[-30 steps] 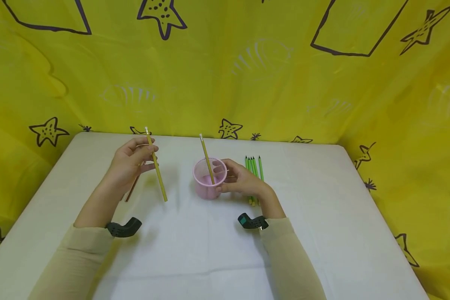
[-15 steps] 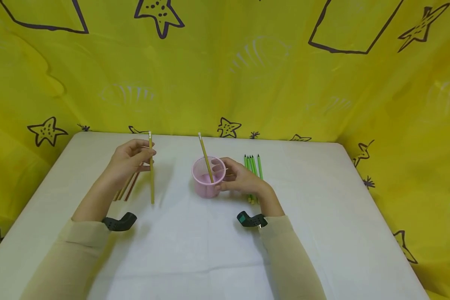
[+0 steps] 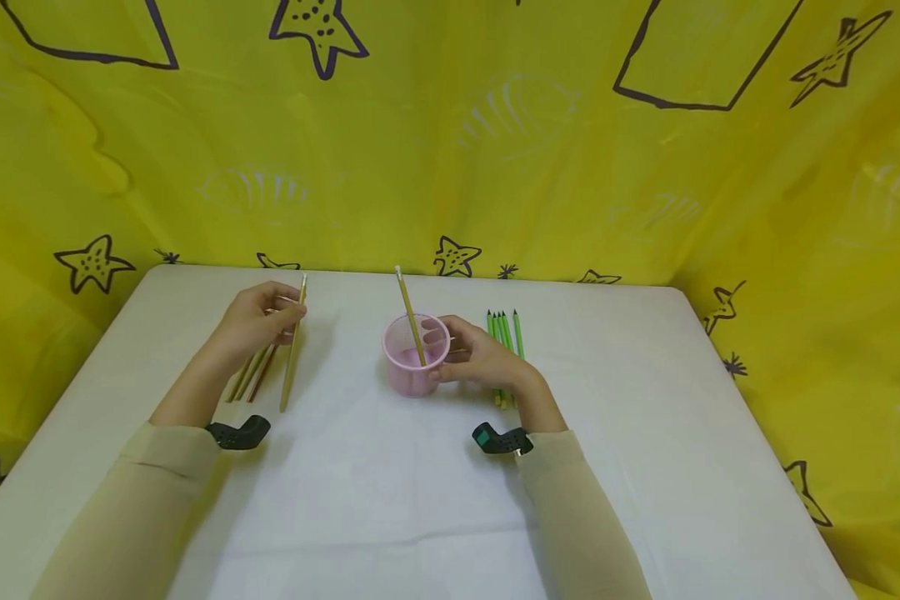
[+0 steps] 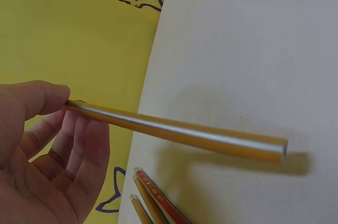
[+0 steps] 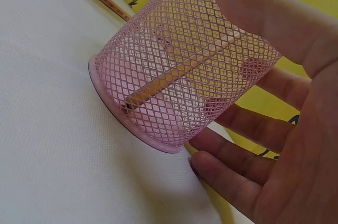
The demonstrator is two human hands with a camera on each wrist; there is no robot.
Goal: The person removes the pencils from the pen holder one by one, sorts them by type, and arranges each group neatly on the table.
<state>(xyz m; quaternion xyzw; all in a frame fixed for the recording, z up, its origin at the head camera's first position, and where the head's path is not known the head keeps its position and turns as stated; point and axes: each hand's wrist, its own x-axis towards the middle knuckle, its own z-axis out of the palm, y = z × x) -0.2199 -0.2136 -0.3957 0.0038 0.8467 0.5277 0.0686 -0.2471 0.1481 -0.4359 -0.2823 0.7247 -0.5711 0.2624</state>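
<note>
My left hand (image 3: pixel 258 321) pinches a yellow pencil (image 4: pixel 179 131) near its eraser end, between thumb and fingertips. The pencil slants over the white table, its lower end toward me. Under and beside that hand lie several yellow and reddish pencils (image 3: pixel 243 379), partly hidden by it. At the middle of the table, my right hand (image 3: pixel 487 354) grips a pink mesh pencil cup (image 3: pixel 408 382) from its right side, thumb in front and fingers behind. One yellow pencil (image 3: pixel 407 296) leans inside the cup, eraser up; its lower end (image 5: pixel 138 97) shows through the mesh in the right wrist view.
Several green pencils (image 3: pixel 501 329) lie side by side behind and under my right wrist, dark tips pointing away. The white cloth-covered table (image 3: pixel 390 483) ends at a yellow curtain (image 3: pixel 390 158) with drawn stars, which also closes off both sides.
The pencil in my left hand has swung its lower end leftward, from slanting right to slanting left. That hand has lowered slightly, and more of the lying pencils show. The right hand keeps the cup still.
</note>
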